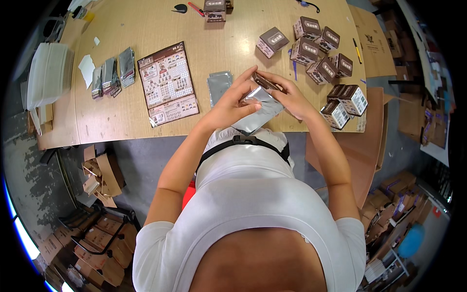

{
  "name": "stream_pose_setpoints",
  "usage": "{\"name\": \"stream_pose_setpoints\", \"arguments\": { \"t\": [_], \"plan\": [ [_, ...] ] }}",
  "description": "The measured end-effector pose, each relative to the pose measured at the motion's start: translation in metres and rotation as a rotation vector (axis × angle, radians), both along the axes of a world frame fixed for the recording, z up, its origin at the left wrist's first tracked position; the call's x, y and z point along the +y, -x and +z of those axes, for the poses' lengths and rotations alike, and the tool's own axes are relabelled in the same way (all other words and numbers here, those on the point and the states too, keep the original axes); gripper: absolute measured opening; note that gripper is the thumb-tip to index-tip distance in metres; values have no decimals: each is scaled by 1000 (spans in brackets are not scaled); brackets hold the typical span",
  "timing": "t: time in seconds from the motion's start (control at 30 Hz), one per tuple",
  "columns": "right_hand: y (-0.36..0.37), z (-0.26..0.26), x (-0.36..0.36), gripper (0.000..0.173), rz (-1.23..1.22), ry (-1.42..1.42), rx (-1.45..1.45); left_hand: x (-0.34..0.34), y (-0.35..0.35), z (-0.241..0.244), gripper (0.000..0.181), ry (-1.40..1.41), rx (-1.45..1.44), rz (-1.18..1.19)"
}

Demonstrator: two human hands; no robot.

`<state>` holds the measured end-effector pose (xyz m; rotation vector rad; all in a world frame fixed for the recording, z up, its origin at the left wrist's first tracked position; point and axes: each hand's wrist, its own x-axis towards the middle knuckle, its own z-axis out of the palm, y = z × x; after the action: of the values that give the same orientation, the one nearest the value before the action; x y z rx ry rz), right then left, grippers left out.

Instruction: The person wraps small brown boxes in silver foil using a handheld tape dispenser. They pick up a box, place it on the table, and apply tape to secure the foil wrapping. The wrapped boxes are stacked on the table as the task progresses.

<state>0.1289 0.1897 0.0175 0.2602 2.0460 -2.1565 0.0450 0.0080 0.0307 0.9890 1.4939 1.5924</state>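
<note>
My left hand (239, 100) holds a silver foil pouch (261, 111) between thumb and fingers, over the table's front edge. Just behind the pouch, my right hand (288, 93) grips a small brown carton (266, 82), mostly covered by fingers; the left fingertips also reach its far end. Whether the pouch touches the carton cannot be told. More silver pouches (219, 85) lie flat left of my hands. Farther left is a printed sheet (168, 84) with rows of small pictures. A closed brown box (273, 42) stands beyond my right hand.
Several brown boxes (305, 50) stand at the right, near a yellow pen (357, 51). Stacks of pouches (105, 76) and torn paper (87, 70) lie left. A red cutter (196, 9) lies at the back beside a box. White plastic trays (47, 76) are stacked far left; cardboard (350, 153) leans by the right front edge.
</note>
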Motion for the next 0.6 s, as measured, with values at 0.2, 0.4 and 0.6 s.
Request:
{"name": "stream_pose_setpoints", "arguments": {
  "t": [0.2, 0.4, 0.6],
  "plan": [
    [0, 14, 3, 46, 15, 336, -231, 1, -1, -13, 37, 23, -136, 98],
    [-6, 4, -11, 46, -32, 273, -212, -2, -8, -32, 47, 35, 3, 192],
    [-7, -11, -22, 43, -157, 238, -225, -6, -14, -37, 59, -19, 195, 325]
  ]
}}
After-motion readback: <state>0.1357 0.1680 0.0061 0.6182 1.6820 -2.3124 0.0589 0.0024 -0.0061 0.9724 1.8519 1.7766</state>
